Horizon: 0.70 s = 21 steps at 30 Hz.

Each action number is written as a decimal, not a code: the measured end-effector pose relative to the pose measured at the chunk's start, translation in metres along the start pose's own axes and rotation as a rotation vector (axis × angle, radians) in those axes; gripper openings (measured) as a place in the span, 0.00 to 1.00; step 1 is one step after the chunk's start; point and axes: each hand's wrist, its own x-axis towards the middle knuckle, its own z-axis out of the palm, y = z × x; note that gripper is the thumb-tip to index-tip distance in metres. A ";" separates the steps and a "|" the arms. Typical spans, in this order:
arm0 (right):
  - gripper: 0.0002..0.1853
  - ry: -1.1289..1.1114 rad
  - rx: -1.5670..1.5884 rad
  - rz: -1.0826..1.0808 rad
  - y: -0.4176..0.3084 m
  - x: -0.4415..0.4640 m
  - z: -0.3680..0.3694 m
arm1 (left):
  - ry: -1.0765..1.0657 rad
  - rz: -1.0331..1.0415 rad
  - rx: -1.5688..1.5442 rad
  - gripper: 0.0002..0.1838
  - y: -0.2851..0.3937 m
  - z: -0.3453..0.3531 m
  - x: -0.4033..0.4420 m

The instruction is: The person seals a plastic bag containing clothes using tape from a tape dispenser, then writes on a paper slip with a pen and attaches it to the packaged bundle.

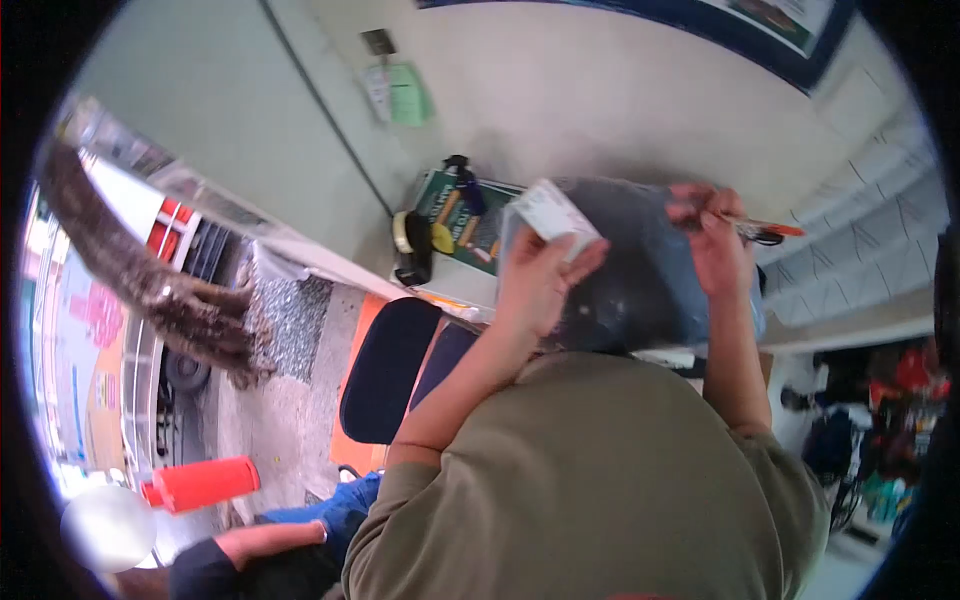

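Observation:
My left hand (540,285) is closed on a small white card (556,215) with faint print, tilted up between thumb and fingers. My right hand (722,250) is closed around a thin orange-and-black item (768,230), possibly a pen; its exact kind is unclear. Between and beyond both hands lies a large dark grey-blue bundle (625,285) that looks wrapped in clear plastic. Left of it are a green book (447,205), a small dark bottle (466,185) and a black roll-shaped item with a cream band (410,240).
A black chair (390,370) stands to the left. Another person's arm (270,542) and a red bottle-shaped object (208,484) show at lower left. A brown trunk-like piece (150,285) hangs at far left. Green paper (407,95) is fixed to the wall.

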 end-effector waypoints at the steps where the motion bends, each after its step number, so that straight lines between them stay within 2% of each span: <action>1: 0.07 -0.080 0.013 0.039 -0.001 -0.001 -0.006 | 0.018 -0.031 -0.001 0.17 -0.003 0.005 0.001; 3: 0.08 -0.166 -0.026 0.109 -0.004 -0.001 0.002 | 0.051 -0.101 0.028 0.17 -0.009 0.008 0.002; 5: 0.10 -0.164 -0.141 0.157 -0.015 -0.005 0.017 | 0.047 -0.060 0.062 0.12 -0.016 0.008 0.001; 8: 0.14 -0.096 -0.534 0.218 -0.008 -0.007 0.029 | 0.037 0.023 0.073 0.10 -0.024 0.009 0.004; 9: 0.11 -0.190 -0.646 -0.066 0.003 -0.008 0.040 | 0.030 0.048 0.074 0.09 -0.024 0.010 0.004; 13: 0.12 -0.043 -0.749 0.113 0.023 -0.014 0.049 | -0.090 0.006 0.092 0.10 -0.027 0.013 -0.005; 16: 0.12 -0.094 -0.958 0.269 0.011 0.009 0.049 | 0.141 0.570 0.761 0.13 -0.023 -0.001 -0.012; 19: 0.12 -0.325 -1.242 0.402 -0.004 0.027 0.057 | -0.128 1.135 1.358 0.20 -0.006 -0.029 -0.011; 20: 0.13 -0.388 -1.330 0.453 -0.003 0.032 0.053 | -0.233 1.099 1.452 0.22 -0.009 -0.034 -0.012; 21: 0.13 -0.451 -1.391 0.387 0.003 0.033 0.047 | -0.337 1.057 1.541 0.24 -0.016 -0.037 -0.013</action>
